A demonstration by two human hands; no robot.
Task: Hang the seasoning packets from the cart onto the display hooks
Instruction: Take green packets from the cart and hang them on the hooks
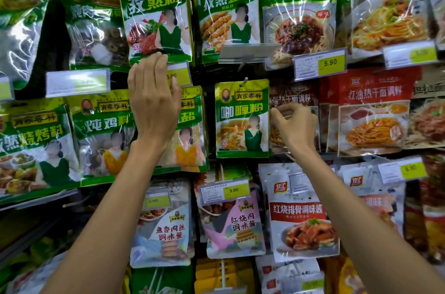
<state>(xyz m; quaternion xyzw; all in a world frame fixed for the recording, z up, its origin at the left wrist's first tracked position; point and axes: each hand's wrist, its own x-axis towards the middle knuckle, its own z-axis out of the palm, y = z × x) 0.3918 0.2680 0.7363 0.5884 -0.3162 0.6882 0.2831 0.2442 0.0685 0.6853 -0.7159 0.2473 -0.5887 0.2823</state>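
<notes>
The left grip [154,101], released, lies flat at nine o'clock of the hung curry powder packet [242,120]; the right grip [295,125] curls at three o'clock, hold unclear; cart unseen, remainder unknown.

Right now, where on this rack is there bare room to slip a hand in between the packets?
A dark gap opens between the yellow price tag, the clear tag holder and the curry packet's top. A narrow strip runs between the salt packet and the curry packet. Right of the curry packet and in the lower rows, packets overlap tightly.
</notes>
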